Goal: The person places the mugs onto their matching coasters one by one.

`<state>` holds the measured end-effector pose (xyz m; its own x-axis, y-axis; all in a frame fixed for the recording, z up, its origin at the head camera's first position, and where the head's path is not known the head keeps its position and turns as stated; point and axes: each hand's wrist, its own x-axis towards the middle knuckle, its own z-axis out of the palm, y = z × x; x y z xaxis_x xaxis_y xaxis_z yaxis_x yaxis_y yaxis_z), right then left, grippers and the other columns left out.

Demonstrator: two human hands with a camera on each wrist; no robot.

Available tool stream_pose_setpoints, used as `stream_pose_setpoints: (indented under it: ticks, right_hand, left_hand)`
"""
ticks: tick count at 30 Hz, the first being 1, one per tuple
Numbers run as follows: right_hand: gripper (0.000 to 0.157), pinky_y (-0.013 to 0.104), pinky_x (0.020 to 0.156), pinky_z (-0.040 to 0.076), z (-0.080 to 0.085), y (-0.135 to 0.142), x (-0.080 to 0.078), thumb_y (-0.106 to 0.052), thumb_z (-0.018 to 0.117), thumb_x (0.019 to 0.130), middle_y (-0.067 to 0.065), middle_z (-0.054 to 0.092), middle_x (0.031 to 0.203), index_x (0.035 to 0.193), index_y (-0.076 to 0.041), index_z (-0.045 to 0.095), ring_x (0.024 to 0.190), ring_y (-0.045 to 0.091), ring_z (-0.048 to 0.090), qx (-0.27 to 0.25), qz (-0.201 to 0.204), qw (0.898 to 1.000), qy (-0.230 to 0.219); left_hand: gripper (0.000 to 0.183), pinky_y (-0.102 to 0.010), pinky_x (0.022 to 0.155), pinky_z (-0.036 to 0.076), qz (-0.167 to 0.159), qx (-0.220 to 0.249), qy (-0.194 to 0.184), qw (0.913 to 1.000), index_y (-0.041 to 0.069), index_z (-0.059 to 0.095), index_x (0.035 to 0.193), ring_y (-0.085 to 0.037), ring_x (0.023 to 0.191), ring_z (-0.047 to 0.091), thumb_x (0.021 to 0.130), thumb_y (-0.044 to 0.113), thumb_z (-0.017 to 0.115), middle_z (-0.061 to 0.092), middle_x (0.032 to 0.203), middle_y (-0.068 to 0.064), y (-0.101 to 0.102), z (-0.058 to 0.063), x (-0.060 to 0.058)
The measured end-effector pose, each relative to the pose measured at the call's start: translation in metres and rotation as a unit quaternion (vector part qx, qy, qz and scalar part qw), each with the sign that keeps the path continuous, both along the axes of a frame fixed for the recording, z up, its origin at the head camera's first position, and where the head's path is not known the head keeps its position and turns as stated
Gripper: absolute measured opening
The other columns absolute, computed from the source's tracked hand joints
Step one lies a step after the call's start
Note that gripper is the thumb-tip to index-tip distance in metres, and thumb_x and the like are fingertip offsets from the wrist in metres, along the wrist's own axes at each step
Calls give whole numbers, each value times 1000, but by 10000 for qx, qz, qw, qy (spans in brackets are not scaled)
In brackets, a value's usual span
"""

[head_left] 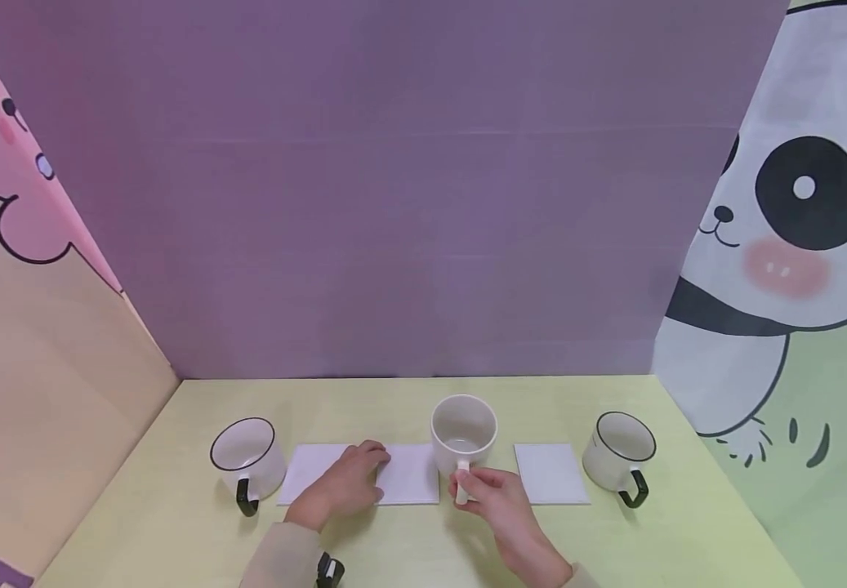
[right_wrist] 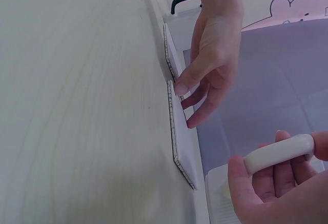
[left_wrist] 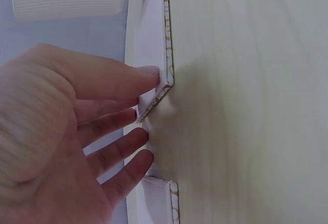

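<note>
My right hand (head_left: 500,506) pinches the white handle (right_wrist: 281,151) of an all-white mug (head_left: 462,425) between thumb and fingers. The mug is upright at the middle; whether its base touches the table, I cannot tell. To its left, my left hand (head_left: 353,478) reaches over a white square board (head_left: 412,475) with a corrugated-looking edge. Its thumb (left_wrist: 146,75) touches the board's near left corner, the other fingers loosely bent near the far left corner. A second white board (head_left: 313,461) lies left, partly under the left hand. A third white board (head_left: 550,474) lies right of the mug.
White mugs with black rims and black handles stand at the left (head_left: 250,449) and right (head_left: 617,457). The pale wood table (head_left: 651,547) ends at a purple backdrop (head_left: 423,245). Printed cartoon walls flank it.
</note>
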<state>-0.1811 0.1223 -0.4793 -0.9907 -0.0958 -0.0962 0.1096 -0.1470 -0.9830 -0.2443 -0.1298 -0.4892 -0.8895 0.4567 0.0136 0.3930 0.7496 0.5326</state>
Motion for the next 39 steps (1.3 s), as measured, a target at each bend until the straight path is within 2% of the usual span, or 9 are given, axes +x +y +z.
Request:
stream_pose_setpoints:
  ticks: [10,20,30,39]
  right_hand:
    - [34,35,87,57,4,-3,0,-13,67,97,9,74,92,112,18,66,92,16,66,-26,-93,9999,85]
    - [34,41,90,57,7,-6,-2,-11,69,96,9,73,90,111,19,66,90,15,67,-122,-124,9998,137]
    - [34,37,89,57,10,-10,-1,-13,69,96,8,73,91,111,17,67,92,15,68,-73,-85,9998,183]
    - [32,41,89,57,13,-17,-5,-14,68,97,7,72,89,108,16,68,89,15,66,-119,3,9995,302]
  left_hand:
    - [50,-55,109,40,7,42,-12,10000,-8,62,127,-41,124,50,79,0,74,54,138,-21,-1,-5,-3]
    - [52,-54,112,37,256,169,-212,9993,-7,62,129,-40,129,47,79,-1,75,53,140,-19,0,-3,-2]
    - [50,-54,111,39,196,138,-176,9996,-7,63,127,-40,128,48,80,0,75,54,139,-20,0,-5,-3]
    - [49,-55,111,39,205,73,-109,9997,-7,62,128,-41,128,48,81,1,75,54,139,-21,0,-7,-3]
